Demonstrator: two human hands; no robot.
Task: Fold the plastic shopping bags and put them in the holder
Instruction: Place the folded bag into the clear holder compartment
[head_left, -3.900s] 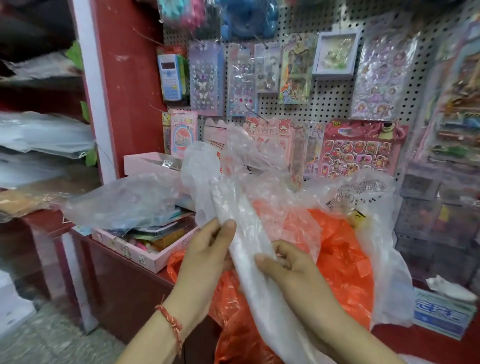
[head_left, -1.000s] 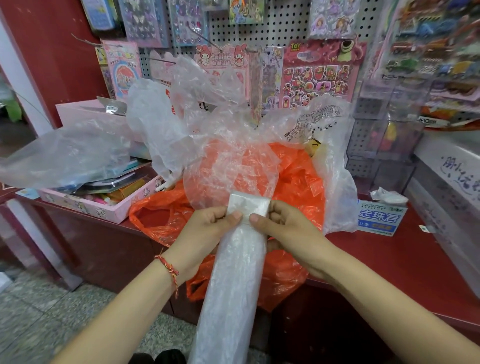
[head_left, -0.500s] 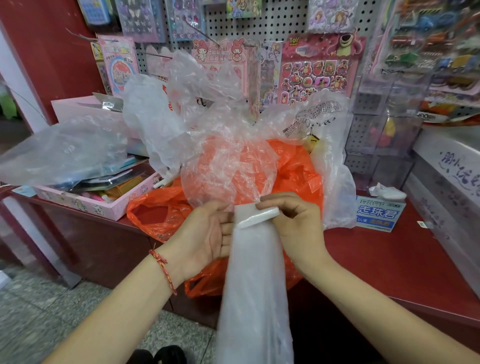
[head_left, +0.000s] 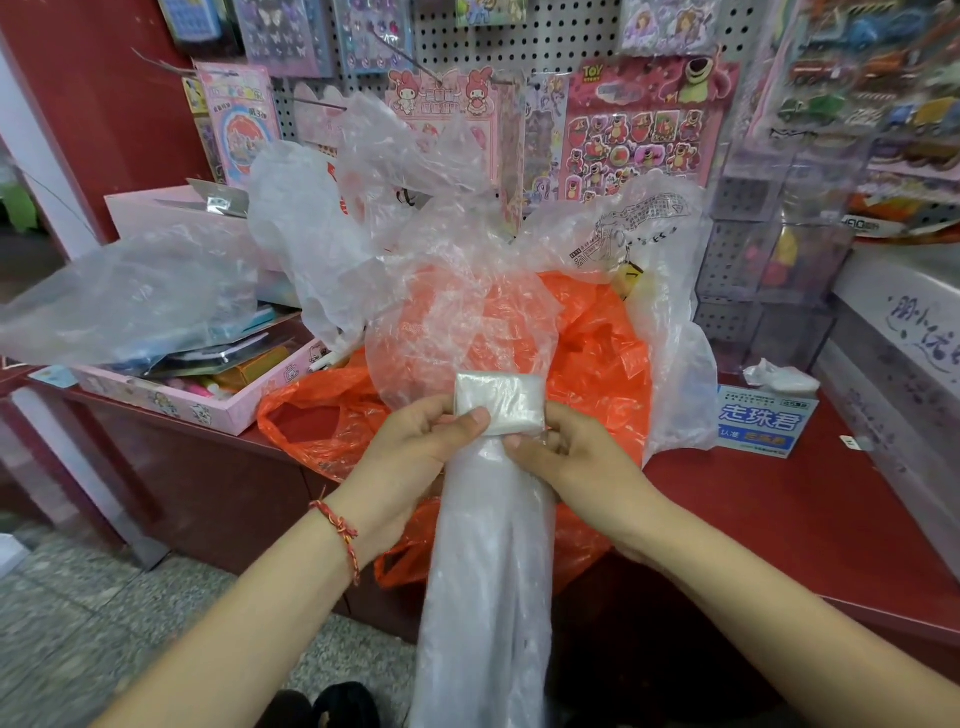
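Pinching folded end (head_left: 501, 410) of clear plastic bag (head_left: 488, 571): left hand (head_left: 415, 447) thumb pressed on fold's left edge, right hand (head_left: 571, 457) fingers curled round strip just under fold's right corner. Bag flattened into long narrow strip, hanging down in front of counter's (head_left: 779, 519) front edge. Behind hands, orange bag (head_left: 597, 364) heaped under crumpled clear bags (head_left: 415, 208) on counter, spilling over front edge. Pink tray (head_left: 208, 410) at counter's left end; blue-white box (head_left: 763, 426) toward right, near back.
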